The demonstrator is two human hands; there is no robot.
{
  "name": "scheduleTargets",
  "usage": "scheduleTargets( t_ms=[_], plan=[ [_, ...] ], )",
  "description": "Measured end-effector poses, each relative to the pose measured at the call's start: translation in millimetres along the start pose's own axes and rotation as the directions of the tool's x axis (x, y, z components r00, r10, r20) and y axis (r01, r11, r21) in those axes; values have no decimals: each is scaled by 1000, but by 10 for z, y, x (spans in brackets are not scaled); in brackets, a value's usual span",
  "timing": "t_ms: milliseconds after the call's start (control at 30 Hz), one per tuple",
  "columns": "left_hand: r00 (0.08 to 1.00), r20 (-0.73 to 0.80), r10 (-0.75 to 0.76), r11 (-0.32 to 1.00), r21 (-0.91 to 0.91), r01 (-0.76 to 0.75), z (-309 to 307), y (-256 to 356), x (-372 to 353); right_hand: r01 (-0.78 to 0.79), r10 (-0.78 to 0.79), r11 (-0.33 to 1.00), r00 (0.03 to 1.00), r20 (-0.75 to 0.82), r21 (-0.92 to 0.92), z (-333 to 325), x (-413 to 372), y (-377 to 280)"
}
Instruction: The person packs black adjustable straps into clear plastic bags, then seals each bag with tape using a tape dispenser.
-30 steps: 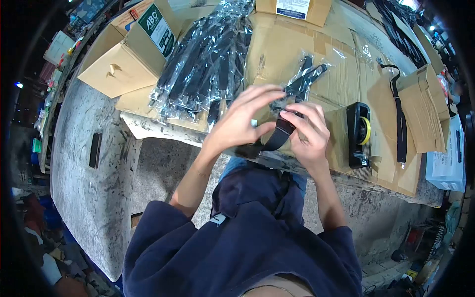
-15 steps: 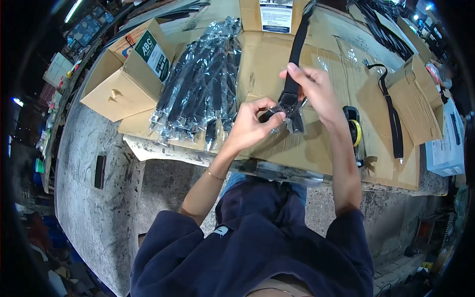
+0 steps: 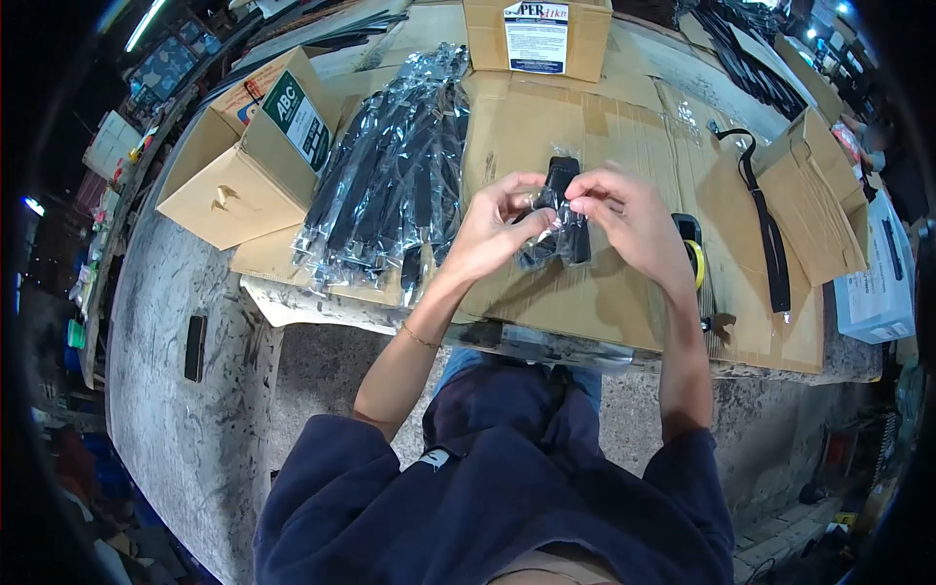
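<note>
Between my two hands is a black strap, bunched up with clear plastic wrapping around its lower part. My left hand grips it from the left with thumb and fingers pinched together. From the right, my right hand pinches its upper side; the fingers are slightly blurred. Both hands hover just above a flat cardboard sheet. To their left lies a pile of black straps in clear plastic bags.
An open cardboard box stands at left, another box at the back. At right are a loose black strap, a box, a black-and-yellow tool and a bluish plastic container. A dark phone-like object lies left.
The long strap end that stretched up and away is no longer extended; a short bunched part shows now. My right hand has come down closer to my left. The view has shifted slightly.
</note>
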State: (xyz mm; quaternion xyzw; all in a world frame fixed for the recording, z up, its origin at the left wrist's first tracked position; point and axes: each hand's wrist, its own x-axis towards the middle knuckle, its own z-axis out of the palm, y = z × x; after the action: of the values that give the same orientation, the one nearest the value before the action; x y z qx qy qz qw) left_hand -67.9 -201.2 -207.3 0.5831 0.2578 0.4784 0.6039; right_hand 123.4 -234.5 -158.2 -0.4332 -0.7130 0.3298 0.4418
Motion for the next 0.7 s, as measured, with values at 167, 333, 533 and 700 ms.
scheduleTargets(
  t_ms=[167,333,533,700],
  plan=[
    [987,36,-154,986,77,151,-48,194,76,65,-40,960,995,96,-272,14,33,-47],
    [983,-12,-182,976,122,182,-24,172,139,180,-196,930,980,-19,-322,94,18,-55],
    [995,44,-90,995,51,87,-39,213,173,236,-280,899,958,-70,-369,92,81,-72],
    [994,87,-69,997,53,64,-63,246,183,225,-263,912,963,-67,-343,99,110,-120]
  ],
)
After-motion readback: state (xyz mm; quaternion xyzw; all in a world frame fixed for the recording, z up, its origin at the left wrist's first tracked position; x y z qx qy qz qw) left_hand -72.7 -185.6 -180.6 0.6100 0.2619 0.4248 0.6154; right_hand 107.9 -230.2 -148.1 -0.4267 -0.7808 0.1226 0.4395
